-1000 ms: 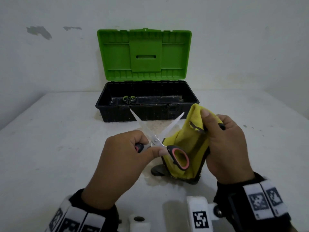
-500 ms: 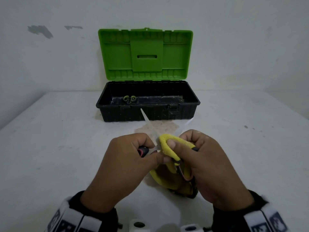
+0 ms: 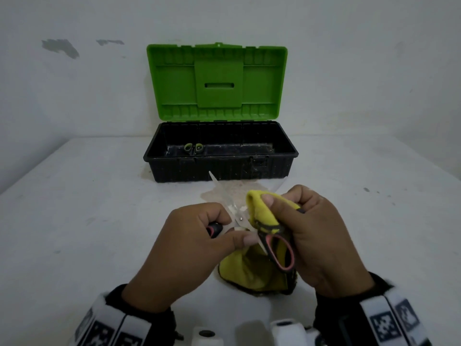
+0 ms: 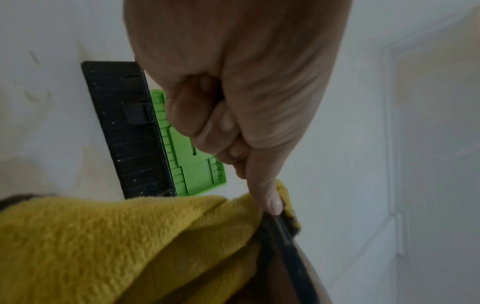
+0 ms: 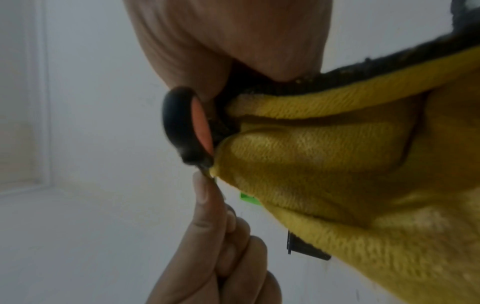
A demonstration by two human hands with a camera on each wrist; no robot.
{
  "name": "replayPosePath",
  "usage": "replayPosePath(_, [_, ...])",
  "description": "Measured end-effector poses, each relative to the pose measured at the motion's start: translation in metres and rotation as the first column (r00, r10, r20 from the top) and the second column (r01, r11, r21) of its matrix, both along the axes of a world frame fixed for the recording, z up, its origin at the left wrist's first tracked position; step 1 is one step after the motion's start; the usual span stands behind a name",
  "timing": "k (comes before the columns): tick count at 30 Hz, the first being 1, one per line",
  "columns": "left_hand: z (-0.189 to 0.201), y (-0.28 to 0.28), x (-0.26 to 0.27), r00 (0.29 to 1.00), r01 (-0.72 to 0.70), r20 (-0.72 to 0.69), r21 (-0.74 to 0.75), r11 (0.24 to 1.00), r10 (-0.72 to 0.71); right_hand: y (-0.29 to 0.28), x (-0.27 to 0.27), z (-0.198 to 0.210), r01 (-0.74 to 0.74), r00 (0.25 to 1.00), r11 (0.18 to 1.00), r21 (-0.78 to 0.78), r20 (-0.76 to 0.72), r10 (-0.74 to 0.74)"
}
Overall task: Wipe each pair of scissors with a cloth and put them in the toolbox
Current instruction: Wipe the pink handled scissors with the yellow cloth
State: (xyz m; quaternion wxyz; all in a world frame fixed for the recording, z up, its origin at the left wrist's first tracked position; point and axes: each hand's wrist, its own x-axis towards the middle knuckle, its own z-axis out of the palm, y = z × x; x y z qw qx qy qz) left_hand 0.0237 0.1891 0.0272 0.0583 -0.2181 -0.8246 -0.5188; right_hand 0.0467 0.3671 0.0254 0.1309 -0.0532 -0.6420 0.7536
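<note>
My left hand (image 3: pixel 224 233) grips one black and red handle of the open scissors (image 3: pixel 239 218), thumb near the pivot. One blade points up toward the toolbox. My right hand (image 3: pixel 287 208) pinches the yellow cloth (image 3: pixel 262 211) folded over the other blade, just above the second handle loop (image 3: pixel 282 253). The cloth's lower part (image 3: pixel 252 273) hangs down to the table. In the left wrist view the left hand (image 4: pixel 233 127) is a fist, thumb tip on the cloth (image 4: pixel 116 236). The right wrist view shows the handle loop (image 5: pixel 182 125) against the cloth (image 5: pixel 337 164).
The black toolbox (image 3: pixel 219 168) stands open at the back of the white table (image 3: pixel 74 221), its green lid (image 3: pixel 217 81) upright against the wall. Another pair of scissors with green handles (image 3: pixel 193 147) lies inside at the left. A stain marks the table before the box.
The right hand brought the cloth from beside the scissors onto one blade, closed on it, and has slid slightly up the blade. The left hand has kept its grip.
</note>
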Motion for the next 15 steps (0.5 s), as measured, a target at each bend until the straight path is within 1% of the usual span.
replayPosePath(3, [-0.0004, -0.0005, -0.0003, 1.0, -0.003, 0.017, 0.018, 1.0, 0.003, 0.0002, 0.0002, -0.0006, 0.0, 1.0, 0.999, -0.043, -0.011, -0.001])
replayPosePath(6, [0.0011, -0.0034, -0.0018, 0.999, 0.008, 0.037, 0.029, 1.0, -0.009, -0.0054, 0.0061, -0.0004, -0.044, 0.999, 0.999, 0.008, -0.002, 0.044])
replayPosePath(9, [0.0006, -0.0029, -0.0005, 0.998, 0.03, 0.057, 0.056, 0.998, -0.034, -0.0034, 0.0056, 0.0034, -0.011, 0.999, 0.999, 0.047, -0.033, 0.012])
replayPosePath(12, [-0.0017, 0.0002, -0.001, 0.998, 0.025, 0.064, 0.077, 0.997, -0.03, 0.0027, -0.0014, 0.0047, 0.069, 0.995, 0.998, 0.004, -0.071, -0.068])
replayPosePath(13, [-0.0021, 0.0002, -0.0014, 0.997, 0.024, 0.07, 0.081, 0.996, -0.03, 0.0026, -0.0024, 0.0041, 0.068, 0.995, 0.998, -0.016, -0.072, -0.069])
replayPosePath(15, [-0.0016, -0.0017, -0.0017, 0.993, 0.033, 0.113, 0.108, 0.994, -0.045, -0.0008, -0.0009, 0.002, 0.017, 0.998, 1.0, -0.023, -0.055, -0.018])
